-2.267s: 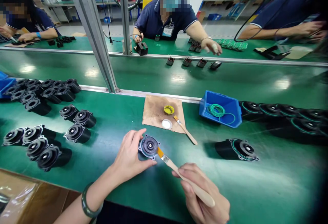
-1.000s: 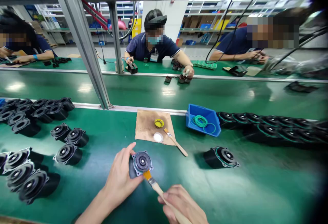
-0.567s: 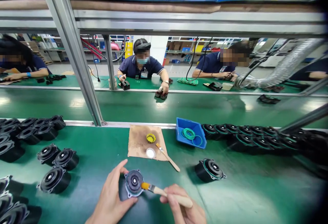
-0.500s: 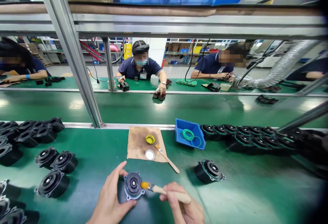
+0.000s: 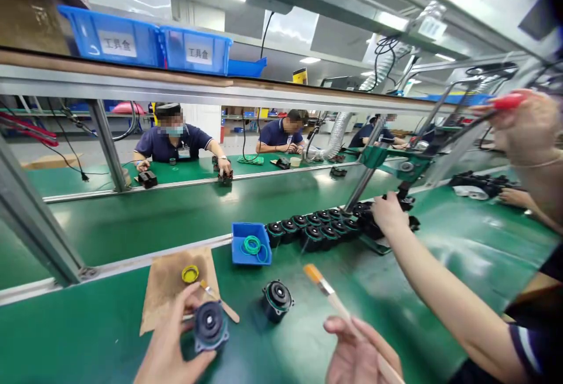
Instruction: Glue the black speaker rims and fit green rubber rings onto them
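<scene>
My left hand [image 5: 171,340] grips a round black motor housing [image 5: 210,326] with lugged corners between thumb and fingers, its round face turned up towards me. In my right hand [image 5: 360,352] is a flat paintbrush [image 5: 336,302] with a pale wooden handle and orange bristles. The bristles point up and away, apart from the housing. Between and beyond my hands, another black housing [image 5: 278,301] with a green ring stands on the green table. Behind my left hand, a second brush [image 5: 222,303] lies partly on a stained cardboard sheet [image 5: 160,290] beside a yellow-rimmed lid [image 5: 190,274].
A blue bin [image 5: 240,255] holds green rings [image 5: 252,245]. Several housings [image 5: 314,234] stand in rows right of it. At right, a co-worker's arm [image 5: 422,272] reaches to a green press [image 5: 396,164], the other hand [image 5: 534,132] at its red knob. Across the belt [image 5: 185,220] other people work.
My view has swung right, bringing the co-worker and press into sight. The brush has come away from the housing, its bristles now raised. My left hand still holds the housing.
</scene>
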The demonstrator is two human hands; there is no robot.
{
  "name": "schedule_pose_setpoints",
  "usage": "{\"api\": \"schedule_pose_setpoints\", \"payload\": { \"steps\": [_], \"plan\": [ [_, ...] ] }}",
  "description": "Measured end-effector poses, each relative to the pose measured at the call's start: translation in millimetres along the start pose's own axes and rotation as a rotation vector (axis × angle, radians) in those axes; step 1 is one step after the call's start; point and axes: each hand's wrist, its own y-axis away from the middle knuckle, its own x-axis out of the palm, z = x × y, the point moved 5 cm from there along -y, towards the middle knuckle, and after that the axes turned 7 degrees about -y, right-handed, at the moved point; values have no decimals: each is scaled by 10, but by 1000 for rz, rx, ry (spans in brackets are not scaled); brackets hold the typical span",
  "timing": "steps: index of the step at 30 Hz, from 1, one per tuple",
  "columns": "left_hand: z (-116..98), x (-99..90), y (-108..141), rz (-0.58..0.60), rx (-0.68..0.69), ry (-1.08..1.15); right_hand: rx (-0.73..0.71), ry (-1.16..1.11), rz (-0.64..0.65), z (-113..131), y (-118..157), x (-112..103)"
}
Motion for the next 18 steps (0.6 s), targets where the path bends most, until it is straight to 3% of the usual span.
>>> {"api": "schedule_pose_setpoints", "payload": {
  "steps": [2,5,11,14,18],
  "plan": [
    [-177,281,-237,75,46,-36,59,152,75,-128,-163,-151],
    [-221,580,-502,101,56,-73,105,376,348,-358,-305,-201],
    [-94,762,-744,58,56,-146,190,354,807,-845,-309,-18],
    [-51,833,-756,57,45,-143,221,317,900,-1019,-209,81],
    [20,960,-726,57,40,-121,213,286,906,-1119,-119,107]
  ]
}}
